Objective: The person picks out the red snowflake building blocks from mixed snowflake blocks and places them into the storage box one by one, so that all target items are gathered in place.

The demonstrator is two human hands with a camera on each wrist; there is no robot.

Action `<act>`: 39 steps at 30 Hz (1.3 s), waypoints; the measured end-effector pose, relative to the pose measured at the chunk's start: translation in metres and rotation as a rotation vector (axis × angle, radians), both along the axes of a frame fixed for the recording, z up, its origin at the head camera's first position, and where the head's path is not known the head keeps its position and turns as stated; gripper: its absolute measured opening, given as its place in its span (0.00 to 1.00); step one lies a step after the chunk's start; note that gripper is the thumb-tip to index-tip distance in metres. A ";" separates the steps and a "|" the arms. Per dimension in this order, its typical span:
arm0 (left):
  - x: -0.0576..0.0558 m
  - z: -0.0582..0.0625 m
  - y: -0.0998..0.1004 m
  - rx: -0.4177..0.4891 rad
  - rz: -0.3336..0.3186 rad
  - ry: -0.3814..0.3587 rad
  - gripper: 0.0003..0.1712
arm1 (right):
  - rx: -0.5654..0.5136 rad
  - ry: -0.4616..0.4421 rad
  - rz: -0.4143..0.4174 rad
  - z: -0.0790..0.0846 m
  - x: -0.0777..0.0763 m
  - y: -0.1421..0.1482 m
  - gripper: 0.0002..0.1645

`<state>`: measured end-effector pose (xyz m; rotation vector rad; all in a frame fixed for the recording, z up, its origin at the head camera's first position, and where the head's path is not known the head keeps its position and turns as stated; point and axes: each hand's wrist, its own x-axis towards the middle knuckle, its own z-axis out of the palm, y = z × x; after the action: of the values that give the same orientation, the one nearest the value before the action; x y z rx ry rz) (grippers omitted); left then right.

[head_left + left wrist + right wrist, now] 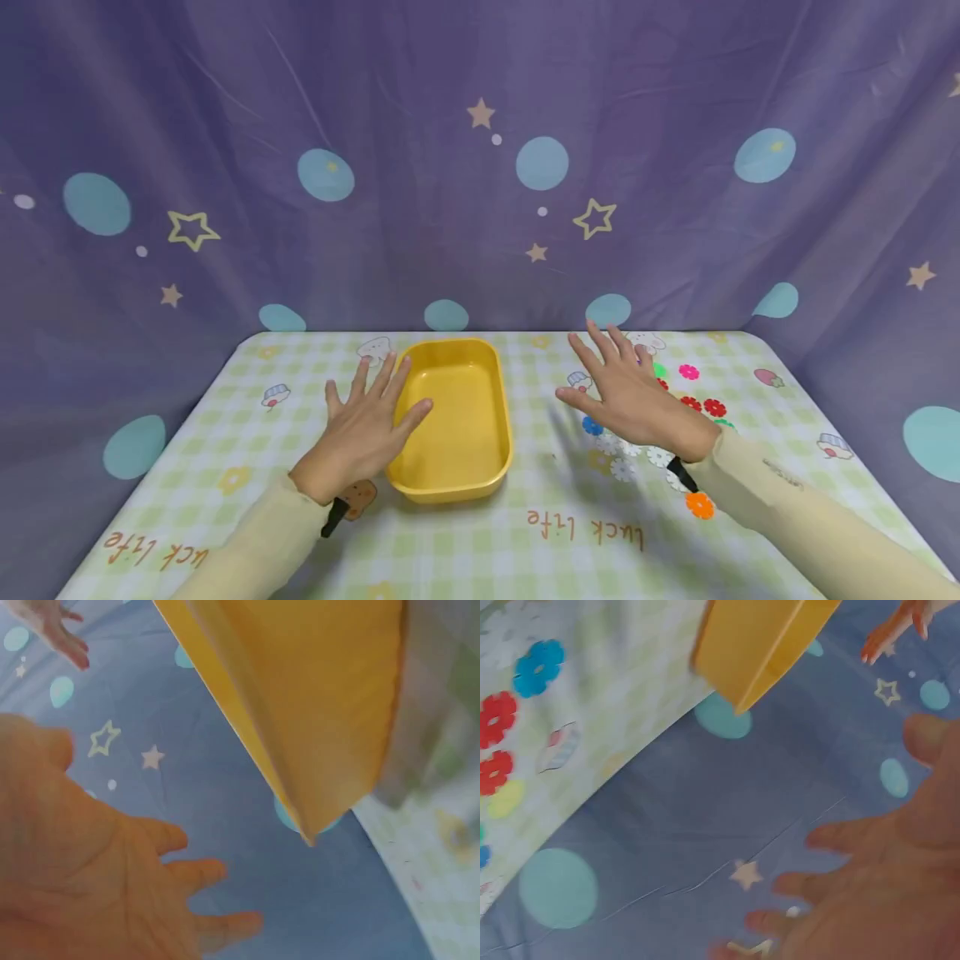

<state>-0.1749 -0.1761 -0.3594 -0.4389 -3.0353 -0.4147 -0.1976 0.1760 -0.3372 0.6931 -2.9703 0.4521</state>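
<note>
My left hand (360, 442) is held with spread fingers over the left side of a yellow tray (457, 425), gripping nothing. In the left wrist view its palm (97, 862) faces the tray's side, apart from it. My right hand (633, 396) hovers, fingers spread, above a scatter of flower-shaped plastic discs and hides some of them. An orange disc (700, 505), red discs (715, 407), a pink disc (689, 372), a blue disc (592, 426) and white discs (622, 469) show around it. The right wrist view shows blue (538, 668) and red discs (496, 720) on the cloth.
A green-and-white checked cloth (525, 550) with printed pictures and lettering covers the table. Behind and beside it hangs a purple curtain (420, 167) with stars and dots. The tray stands left of the discs, with bare cloth between them.
</note>
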 end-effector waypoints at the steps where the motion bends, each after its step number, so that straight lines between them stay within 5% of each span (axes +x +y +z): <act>1: -0.001 -0.002 -0.002 0.010 -0.004 -0.011 0.47 | -0.020 -0.007 0.016 -0.002 -0.001 0.003 0.49; 7: -0.006 -0.016 -0.024 0.049 -0.037 -0.060 0.40 | -0.091 -0.047 0.086 -0.019 -0.016 0.033 0.39; 12: -0.008 -0.030 -0.040 0.074 -0.068 -0.043 0.33 | -0.068 -0.159 0.079 -0.049 -0.030 0.059 0.25; 17: -0.009 -0.036 -0.042 0.151 -0.139 -0.048 0.31 | -0.076 -0.219 0.093 -0.075 -0.037 0.064 0.22; 24: -0.013 -0.036 -0.039 0.200 -0.174 -0.080 0.31 | -0.108 -0.280 0.092 -0.079 -0.051 0.058 0.15; 32: -0.015 -0.037 -0.036 0.208 -0.172 -0.090 0.31 | -0.101 -0.513 -0.001 -0.076 -0.062 0.060 0.14; 39: -0.017 -0.039 -0.036 0.197 -0.173 -0.085 0.31 | -0.099 -0.428 -0.009 -0.078 -0.055 0.058 0.15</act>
<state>-0.1915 -0.2122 -0.3982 -0.6887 -3.0053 -0.7524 -0.2529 0.2343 -0.4153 0.6426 -3.3074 0.8382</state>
